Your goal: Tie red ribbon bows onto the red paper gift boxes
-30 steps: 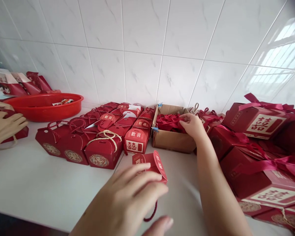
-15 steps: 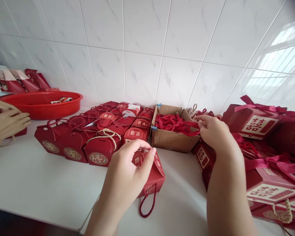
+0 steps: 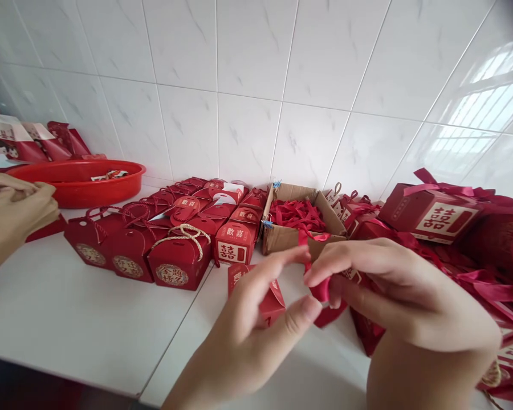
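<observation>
My right hand [image 3: 393,290] pinches a red ribbon [image 3: 322,289] low in the middle of the view. My left hand [image 3: 260,319] meets it there, thumb and forefinger closing on the same ribbon. Behind my left hand a small red gift box [image 3: 265,296] stands on the white counter [image 3: 89,324], partly hidden by my fingers. The ribbon trails back toward an open cardboard box [image 3: 290,236] filled with more red ribbons.
Rows of red gift boxes [image 3: 175,239] with cord handles line the tiled wall. Bigger ribboned boxes [image 3: 436,213] pile up at right. A red basin [image 3: 77,182] sits at left, where another person's hand [image 3: 12,213] holds something red.
My right hand has drawn a ribbon out of the cardboard box toward me. My left hand has left the small gift box and come up to the ribbon.
</observation>
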`<action>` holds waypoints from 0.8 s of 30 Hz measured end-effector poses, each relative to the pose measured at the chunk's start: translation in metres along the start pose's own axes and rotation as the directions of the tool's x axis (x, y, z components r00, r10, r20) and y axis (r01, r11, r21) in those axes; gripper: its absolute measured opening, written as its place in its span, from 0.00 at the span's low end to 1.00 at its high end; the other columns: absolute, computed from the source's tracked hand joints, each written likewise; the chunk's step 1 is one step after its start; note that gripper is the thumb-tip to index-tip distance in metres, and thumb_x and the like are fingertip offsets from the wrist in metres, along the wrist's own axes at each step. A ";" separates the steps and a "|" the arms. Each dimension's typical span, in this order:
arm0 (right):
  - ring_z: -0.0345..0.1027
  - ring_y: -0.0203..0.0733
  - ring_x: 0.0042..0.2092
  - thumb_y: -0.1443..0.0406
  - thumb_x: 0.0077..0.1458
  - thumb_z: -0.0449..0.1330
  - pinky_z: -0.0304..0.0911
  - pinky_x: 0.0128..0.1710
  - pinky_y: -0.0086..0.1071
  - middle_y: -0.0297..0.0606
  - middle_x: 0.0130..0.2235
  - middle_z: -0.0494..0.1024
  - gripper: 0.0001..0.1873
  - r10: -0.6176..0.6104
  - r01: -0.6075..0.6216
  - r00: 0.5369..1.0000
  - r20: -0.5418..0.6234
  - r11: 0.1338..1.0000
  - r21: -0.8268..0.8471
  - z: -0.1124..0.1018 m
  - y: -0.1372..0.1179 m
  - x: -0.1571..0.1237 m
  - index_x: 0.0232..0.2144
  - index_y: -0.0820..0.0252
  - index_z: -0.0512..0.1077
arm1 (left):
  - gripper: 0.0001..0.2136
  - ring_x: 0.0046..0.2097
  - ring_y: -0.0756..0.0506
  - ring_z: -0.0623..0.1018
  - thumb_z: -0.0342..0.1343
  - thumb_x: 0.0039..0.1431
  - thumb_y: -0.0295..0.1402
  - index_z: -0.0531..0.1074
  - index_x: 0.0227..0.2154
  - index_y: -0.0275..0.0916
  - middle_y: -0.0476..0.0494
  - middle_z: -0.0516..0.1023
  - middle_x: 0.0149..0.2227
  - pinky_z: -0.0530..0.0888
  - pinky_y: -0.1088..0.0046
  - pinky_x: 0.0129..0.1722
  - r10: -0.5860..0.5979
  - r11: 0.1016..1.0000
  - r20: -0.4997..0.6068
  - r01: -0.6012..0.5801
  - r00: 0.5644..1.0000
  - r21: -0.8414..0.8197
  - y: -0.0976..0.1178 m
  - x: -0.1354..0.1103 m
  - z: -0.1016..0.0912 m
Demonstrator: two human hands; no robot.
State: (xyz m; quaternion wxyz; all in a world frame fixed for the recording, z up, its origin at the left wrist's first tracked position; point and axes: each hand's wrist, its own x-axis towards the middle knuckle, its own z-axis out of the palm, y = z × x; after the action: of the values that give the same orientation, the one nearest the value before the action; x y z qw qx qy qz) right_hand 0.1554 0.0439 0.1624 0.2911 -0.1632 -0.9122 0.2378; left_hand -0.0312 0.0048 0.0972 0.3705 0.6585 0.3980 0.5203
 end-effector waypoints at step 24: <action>0.66 0.31 0.25 0.79 0.52 0.49 0.64 0.26 0.24 0.28 0.26 0.73 0.16 0.097 -0.139 0.979 -0.181 0.961 -0.240 0.005 -0.006 0.000 0.34 0.56 0.70 | 0.11 0.26 0.54 0.65 0.61 0.55 0.40 0.73 0.39 0.41 0.53 0.66 0.25 0.64 0.80 0.24 -0.176 0.949 0.141 0.206 0.974 -0.238 0.008 -0.001 0.005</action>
State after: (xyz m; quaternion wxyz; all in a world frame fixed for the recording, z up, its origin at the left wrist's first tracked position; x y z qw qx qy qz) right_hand 0.1512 0.0378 0.1620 0.3288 -0.2724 -0.8959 0.1228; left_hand -0.0258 0.0000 0.1029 0.5225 0.5941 0.3681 0.4884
